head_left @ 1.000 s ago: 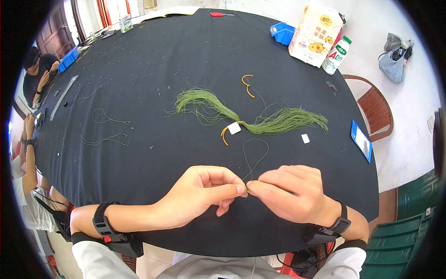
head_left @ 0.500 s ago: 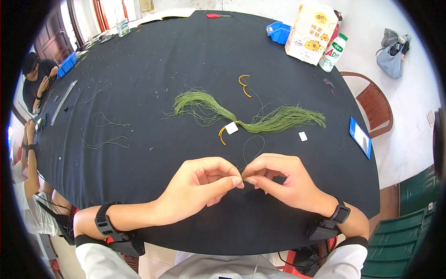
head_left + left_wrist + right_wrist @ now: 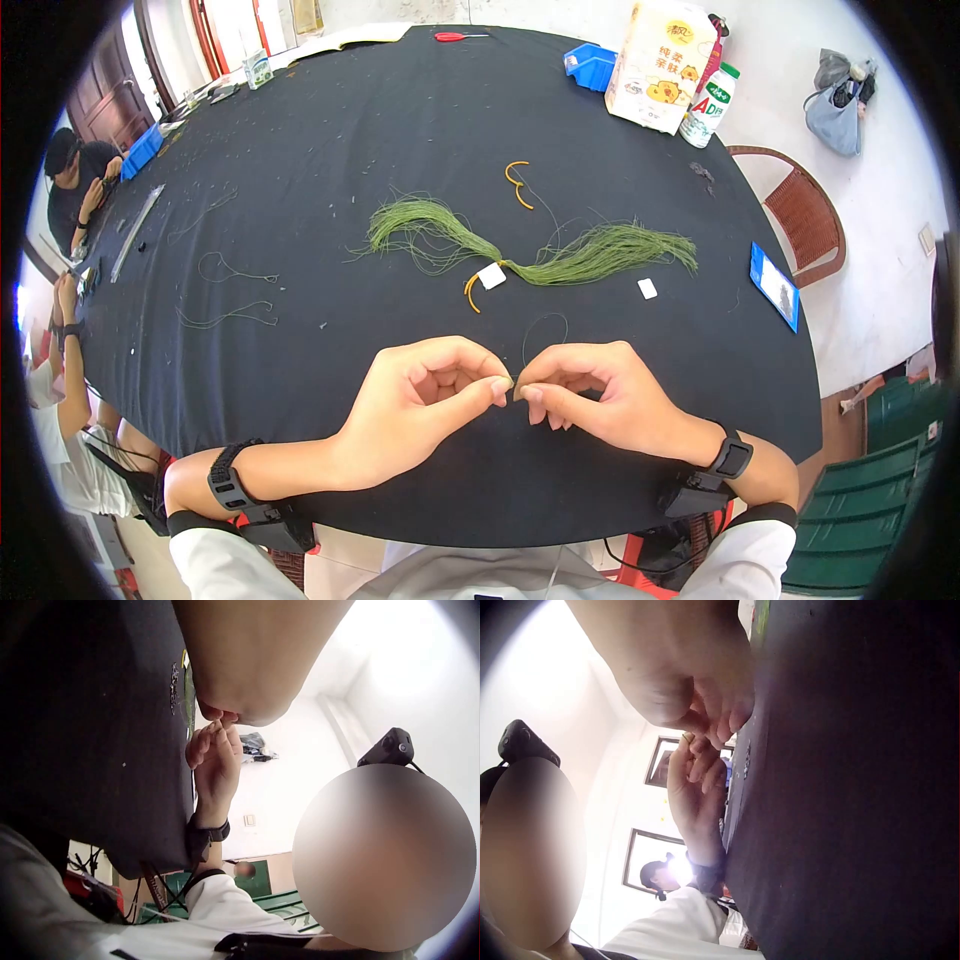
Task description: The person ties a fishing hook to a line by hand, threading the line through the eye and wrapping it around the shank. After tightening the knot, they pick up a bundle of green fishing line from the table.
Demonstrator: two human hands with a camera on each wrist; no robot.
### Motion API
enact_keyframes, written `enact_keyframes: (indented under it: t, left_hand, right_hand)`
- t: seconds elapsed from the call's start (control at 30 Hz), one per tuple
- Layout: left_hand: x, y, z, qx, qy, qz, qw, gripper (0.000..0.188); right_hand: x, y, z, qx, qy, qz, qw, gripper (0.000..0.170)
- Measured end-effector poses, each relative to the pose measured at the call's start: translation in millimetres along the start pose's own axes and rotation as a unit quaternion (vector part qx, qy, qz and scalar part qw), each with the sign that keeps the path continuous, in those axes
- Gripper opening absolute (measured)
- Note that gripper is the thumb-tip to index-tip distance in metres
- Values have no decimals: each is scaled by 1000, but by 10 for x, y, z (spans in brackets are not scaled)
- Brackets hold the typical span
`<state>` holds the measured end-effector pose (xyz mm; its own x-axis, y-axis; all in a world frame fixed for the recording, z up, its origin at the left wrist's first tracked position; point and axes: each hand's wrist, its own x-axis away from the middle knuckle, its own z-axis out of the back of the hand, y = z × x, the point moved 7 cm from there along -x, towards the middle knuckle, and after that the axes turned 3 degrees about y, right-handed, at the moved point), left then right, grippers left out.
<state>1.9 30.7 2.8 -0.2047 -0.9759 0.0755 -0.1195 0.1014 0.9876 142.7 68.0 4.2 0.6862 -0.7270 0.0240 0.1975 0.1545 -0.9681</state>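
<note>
Near the front of the table, my left hand (image 3: 425,400) and right hand (image 3: 615,395) meet almost fingertip to fingertip in the head view. Between thumb and forefinger, each pinches a thin green thread (image 3: 566,325), whose loop arches out beyond the right hand's fingers. The thread's ends are hidden in the fingertips. Farther out lies a bundle of green threads (image 3: 620,252), bound at its middle beside a white tag (image 3: 491,276). In the right wrist view a bit of thread shows at the left hand's fingertips (image 3: 688,738).
Looped threads (image 3: 228,315) lie at left on the black tablecloth (image 3: 350,340). Orange curved pieces (image 3: 518,187) and a small white square (image 3: 647,289) are around the bundle. A tissue pack (image 3: 660,65), bottle (image 3: 710,105) and blue bin (image 3: 590,66) stand at back right.
My hands have drawn slightly apart at the fingertips, after working close together on the thread. The right hand's fingers have lifted and turned, and the visible loop has become smaller.
</note>
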Motion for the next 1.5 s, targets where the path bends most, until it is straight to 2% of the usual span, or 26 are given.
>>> enact_keyframes:
  t: [0.23,0.33,0.43,0.53,0.63,0.73,0.93,1.07,1.23,1.5]
  left_hand:
    - [20,43,18,-61,10,-56,997,8]
    - [16,100,38,-103,39,-123,986,6]
    - [21,128,62,-161,56,-172,970,4]
    - [39,187,50,-191,73,-224,953,5]
    - [57,242,32,-230,62,-255,937,6]
    - [62,239,25,-221,64,-258,938,7]
    - [50,217,27,-192,61,-253,946,8]
    - [67,244,19,-223,67,-276,932,9]
    - [104,316,-20,-286,68,-332,896,11]
    - [143,392,-78,-338,57,-365,866,15]
  right_hand:
    - [36,-43,-31,12,3,-15,1000,13]
    - [54,-72,-54,6,0,-19,1000,14]
    - [86,-52,-86,-40,10,-34,999,15]
    - [123,-3,-97,-127,38,-90,987,17]
    - [142,-36,-110,-111,34,-87,989,15]
    - [143,-55,-126,-97,44,-54,993,15]
    - [125,-28,-114,-106,53,-48,992,14]
    - [139,-104,-111,-3,80,23,997,11]
    - [196,-273,-130,107,100,126,981,8]
    - [247,-416,-138,169,124,203,956,10]
